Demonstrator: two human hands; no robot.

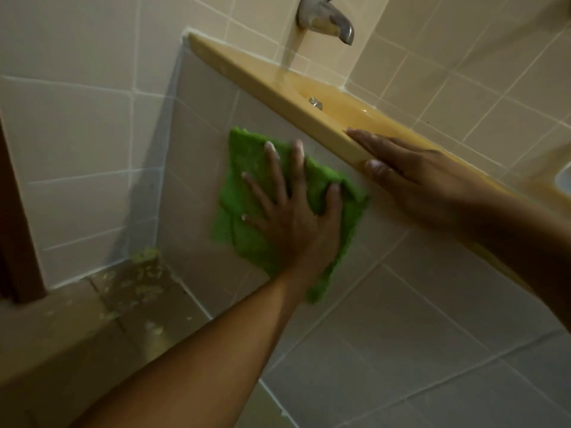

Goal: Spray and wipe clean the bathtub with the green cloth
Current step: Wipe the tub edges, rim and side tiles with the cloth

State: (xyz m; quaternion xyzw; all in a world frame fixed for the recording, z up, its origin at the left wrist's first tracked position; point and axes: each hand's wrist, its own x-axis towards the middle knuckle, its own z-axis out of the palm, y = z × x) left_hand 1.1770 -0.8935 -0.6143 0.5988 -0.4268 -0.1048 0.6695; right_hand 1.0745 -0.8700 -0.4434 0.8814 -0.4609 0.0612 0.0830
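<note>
Just under the bathtub rim (272, 83), left hand (293, 230) presses green cloth (244, 162), fingers spread; right hand (417, 180) lies flat atop it.

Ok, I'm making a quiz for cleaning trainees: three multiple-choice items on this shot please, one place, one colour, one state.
1. Where is the green cloth? A draped over the faucet; B against the tiled side panel; C on the floor.
2. Tub rim colour? A yellow-tan; B blue; C black.
3. The right hand is: A gripping the faucet; B flat on the rim; C fisted.
Answers: B, the left hand presses it there; A, it looks tan; B, fingers lie straight.
</note>
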